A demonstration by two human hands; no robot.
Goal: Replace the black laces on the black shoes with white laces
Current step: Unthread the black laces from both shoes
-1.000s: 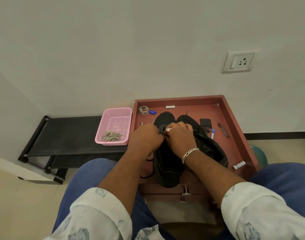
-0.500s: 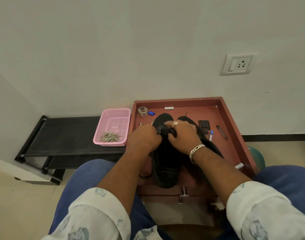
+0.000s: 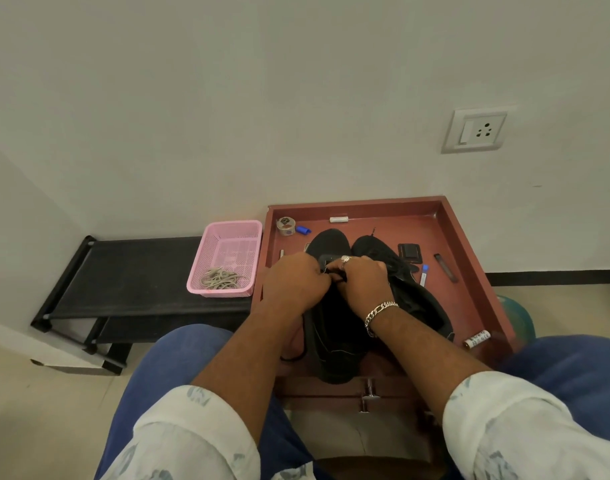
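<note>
Risk: pulling hard may snag the black lace [image 3: 293, 355] in an eyelet or drag the left shoe [image 3: 331, 327] across the red tray [image 3: 469, 244]. Your left hand [image 3: 293, 282] and right hand [image 3: 364, 282] meet at frame centre, fingers curled on the shoe's lacing area. White laces [image 3: 222, 280] lie in the pink basket [image 3: 227, 233], centre-left, well apart.

2 black cloth shoes [image 3: 334, 327] sit side by side, toes to the wall. A thin black lace [image 3: 293, 356] hangs off the left one. Pale laces [image 3: 222, 279] lie in a pile, well apart to the left.
</note>
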